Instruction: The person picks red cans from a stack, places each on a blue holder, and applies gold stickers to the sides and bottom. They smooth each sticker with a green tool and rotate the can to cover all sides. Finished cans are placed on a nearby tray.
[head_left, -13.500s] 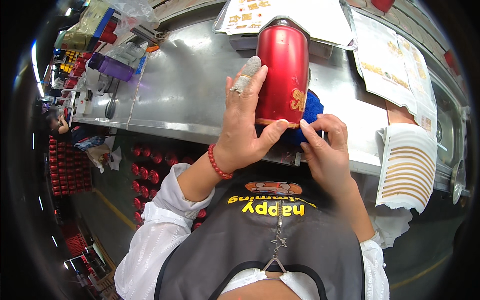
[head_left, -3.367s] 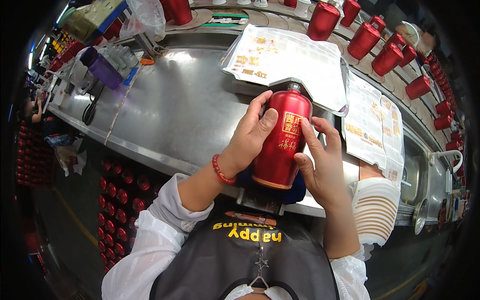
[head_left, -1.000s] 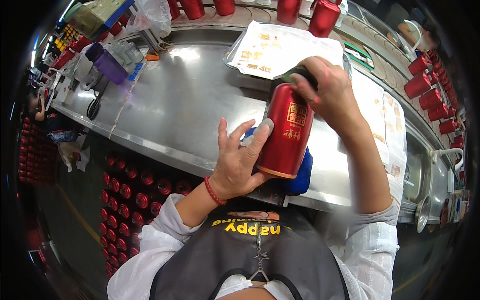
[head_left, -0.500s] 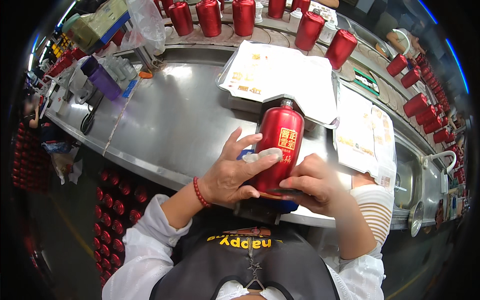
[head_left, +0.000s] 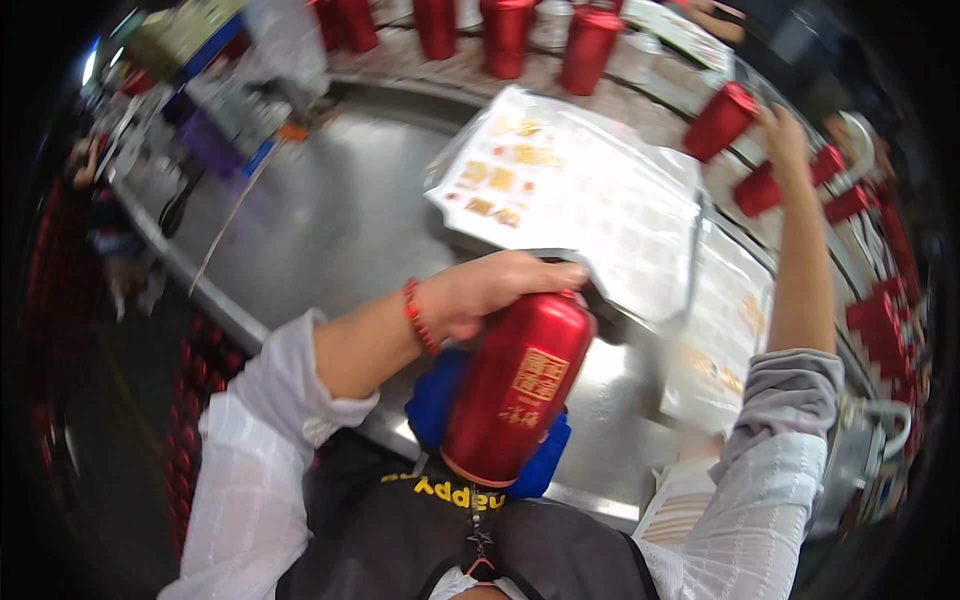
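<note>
My left hand (head_left: 505, 285) is closed around the top of a red bottle (head_left: 515, 395) with gold lettering, hiding its neck. The bottle leans with its base toward me, in front of my apron. Beneath it lies a blue cloth (head_left: 548, 455). Stretched far out to the right, my right hand (head_left: 783, 138) is slightly blurred, with its fingers extended. It is beside another red bottle (head_left: 722, 122) on the conveyor; I cannot tell whether they touch.
Sheets of printed white paper under clear plastic (head_left: 580, 190) lie on the metal table (head_left: 370, 190). Several red bottles stand along the conveyor (head_left: 650, 110) at the back and right. A purple bottle (head_left: 205, 135) is at the far left.
My left hand has moved from the bottle's side to its top, and the bottle has tilted with its base toward me. My right hand has left it and reached out to the conveyor.
</note>
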